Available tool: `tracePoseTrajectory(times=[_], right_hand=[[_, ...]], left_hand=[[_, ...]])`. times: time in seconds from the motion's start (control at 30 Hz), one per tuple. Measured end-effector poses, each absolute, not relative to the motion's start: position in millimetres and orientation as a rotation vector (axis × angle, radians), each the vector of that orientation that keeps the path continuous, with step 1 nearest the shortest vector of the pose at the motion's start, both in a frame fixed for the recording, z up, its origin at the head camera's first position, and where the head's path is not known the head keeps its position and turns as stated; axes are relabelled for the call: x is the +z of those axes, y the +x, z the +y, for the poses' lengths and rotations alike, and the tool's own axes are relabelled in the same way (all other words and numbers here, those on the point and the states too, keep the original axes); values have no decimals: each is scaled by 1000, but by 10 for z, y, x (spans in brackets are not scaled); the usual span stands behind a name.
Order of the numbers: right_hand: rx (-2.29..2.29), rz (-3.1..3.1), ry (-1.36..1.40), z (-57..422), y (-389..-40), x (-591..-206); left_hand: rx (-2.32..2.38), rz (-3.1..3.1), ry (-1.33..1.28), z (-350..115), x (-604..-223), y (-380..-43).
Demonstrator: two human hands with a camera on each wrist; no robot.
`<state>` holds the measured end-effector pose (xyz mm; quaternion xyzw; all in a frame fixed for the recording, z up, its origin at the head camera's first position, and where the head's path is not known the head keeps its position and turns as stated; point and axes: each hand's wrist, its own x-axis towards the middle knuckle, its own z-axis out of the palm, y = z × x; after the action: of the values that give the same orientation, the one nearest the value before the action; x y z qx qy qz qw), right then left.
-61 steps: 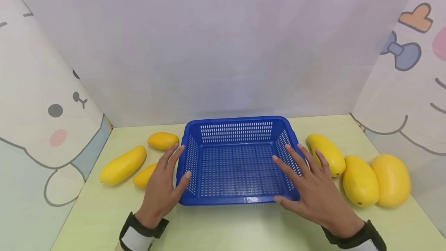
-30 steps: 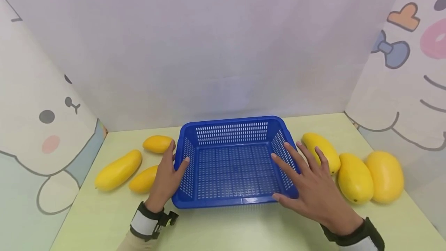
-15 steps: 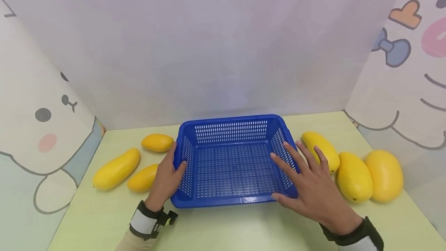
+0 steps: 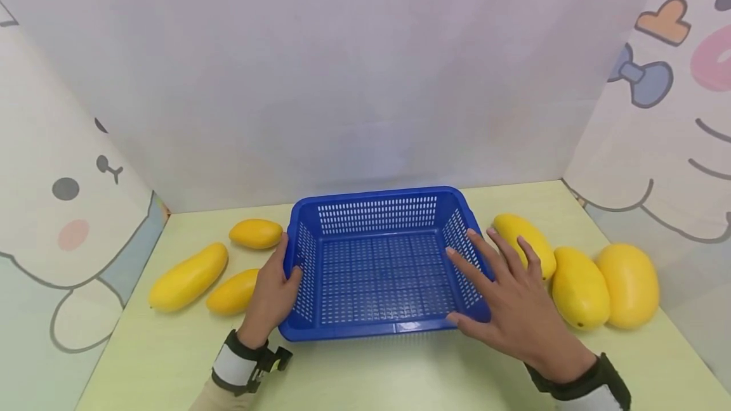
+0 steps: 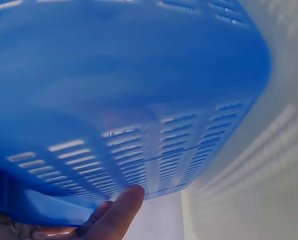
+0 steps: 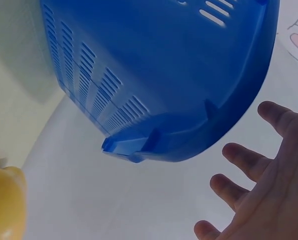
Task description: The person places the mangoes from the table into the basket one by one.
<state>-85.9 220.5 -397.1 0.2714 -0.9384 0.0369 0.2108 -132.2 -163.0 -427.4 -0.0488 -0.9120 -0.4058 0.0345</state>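
A blue plastic basket (image 4: 394, 328) with slotted walls and nothing in it stands in the middle of the table. My left hand (image 4: 268, 300) grips its left rim, thumb over the inside and fingers along the outer wall. In the left wrist view, the fingertips (image 5: 131, 200) lie against the slotted side under the rim. Over the basket's right end hovers my right hand (image 4: 516, 306), its fingers spread and holding nothing. The right wrist view shows those fingers (image 6: 243, 160) apart from the rim.
Left of the basket lie three yellow mangoes, a long one (image 4: 188, 278), a small one (image 4: 256, 233) and another (image 4: 231, 295) beside my left hand. Three larger mangoes, one slim (image 4: 528, 243), one plump (image 4: 580, 290) and one rounder (image 4: 628, 286), lie at the right. A pale wall (image 4: 365, 81) closes the back.
My left hand has moved from hovering beside the basket onto its left rim and taken hold. The right hand stays spread over the right end. The head view has shifted slightly.
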Motion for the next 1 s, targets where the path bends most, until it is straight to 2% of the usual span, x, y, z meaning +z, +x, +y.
tracePoseTrajectory(times=[1.0], right_hand=[[128, -2547, 627, 2459, -1075, -3808]], left_hand=[[-1243, -2793, -160, -1602, -4299, -1323]])
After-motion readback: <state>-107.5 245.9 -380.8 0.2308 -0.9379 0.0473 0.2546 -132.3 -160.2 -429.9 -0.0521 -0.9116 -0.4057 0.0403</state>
